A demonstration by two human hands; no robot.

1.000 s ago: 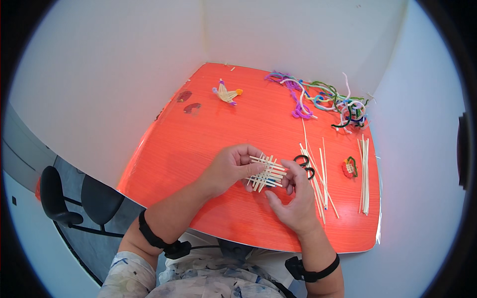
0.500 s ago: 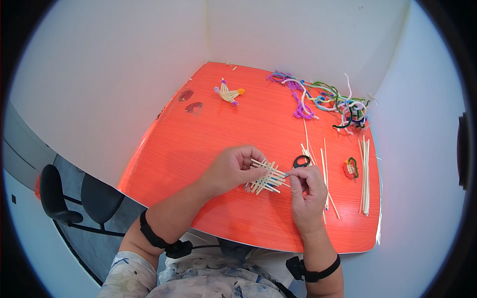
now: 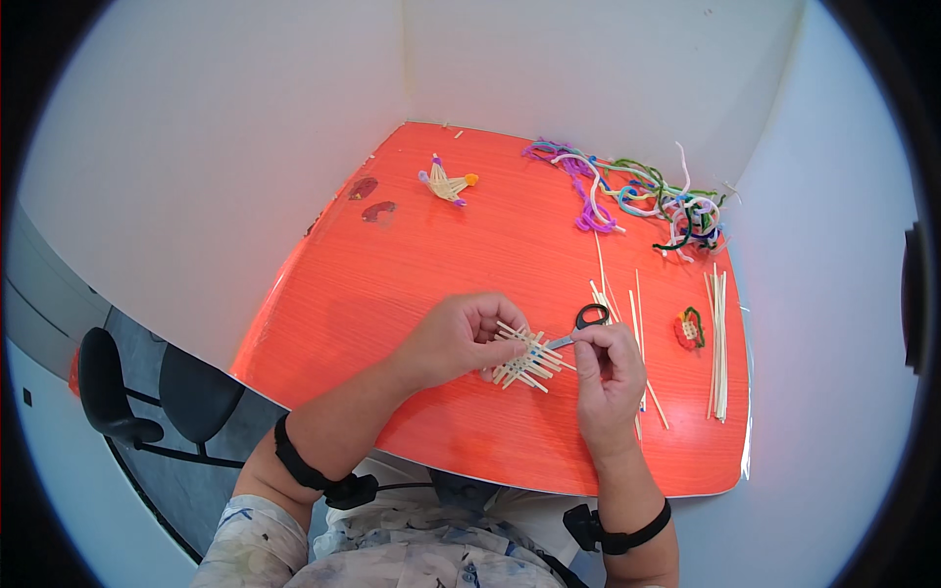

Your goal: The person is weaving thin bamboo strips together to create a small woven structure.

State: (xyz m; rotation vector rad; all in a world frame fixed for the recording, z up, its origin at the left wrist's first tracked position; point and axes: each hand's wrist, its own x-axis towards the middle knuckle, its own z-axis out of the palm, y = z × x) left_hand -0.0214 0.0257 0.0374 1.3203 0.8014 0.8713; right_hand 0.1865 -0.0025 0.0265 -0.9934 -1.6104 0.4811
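My left hand [image 3: 475, 338] pinches a small woven piece of pale thin strips [image 3: 529, 362] between thumb and fingers, just above the table. Its strip ends stick out unevenly, and bits of blue show through the weave. Close by on the right, my right hand [image 3: 610, 374] is closed, thumb against curled fingers; whatever lies between the fingertips is too small or hidden to name. Scissors with black handles [image 3: 592, 316] lie just beyond the right fingertips, their metal blades pointing toward the woven piece.
Loose pale strips [image 3: 635, 318] lie beside the right hand, and a bundle of strips [image 3: 719, 348] lies farther right. Near it is a small red and green woven piece [image 3: 690, 330]. Tangled colourful fuzzy stems [image 3: 652, 196] lie at the back right, a star-shaped strip piece [image 3: 448, 183] at the back left.
The woven piece has tilted and shifted slightly down in my left hand. My right fingertips have drawn back a little from it, and the scissors' blades now show between them.
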